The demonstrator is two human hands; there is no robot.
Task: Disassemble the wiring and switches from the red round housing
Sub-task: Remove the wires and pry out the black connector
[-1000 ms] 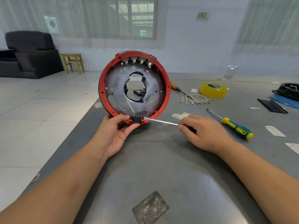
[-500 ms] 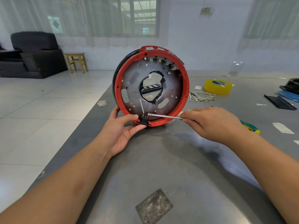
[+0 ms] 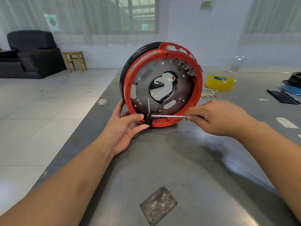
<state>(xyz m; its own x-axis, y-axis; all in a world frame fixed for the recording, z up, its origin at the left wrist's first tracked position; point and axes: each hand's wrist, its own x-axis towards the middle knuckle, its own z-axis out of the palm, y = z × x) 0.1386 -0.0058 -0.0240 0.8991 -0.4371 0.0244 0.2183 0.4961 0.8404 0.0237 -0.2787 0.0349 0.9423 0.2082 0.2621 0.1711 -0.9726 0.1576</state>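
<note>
white tiled floor, black armchair, yellow wooden stool, curtained windows

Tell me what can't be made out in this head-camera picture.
- Handle of the thin metal screwdriver: hidden inside the right hand.
- Small black switch at the rim of the red round housing: partly covered by the left hand; its catches are too small to see.
- Black and blue objects: cut off by the right edge.

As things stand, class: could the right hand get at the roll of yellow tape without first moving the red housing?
Probably yes. The yellow tape lies on the table beyond the right hand, right of the red housing, with nothing standing between. But that hand grips the screwdriver, so it would need freeing first.
</note>
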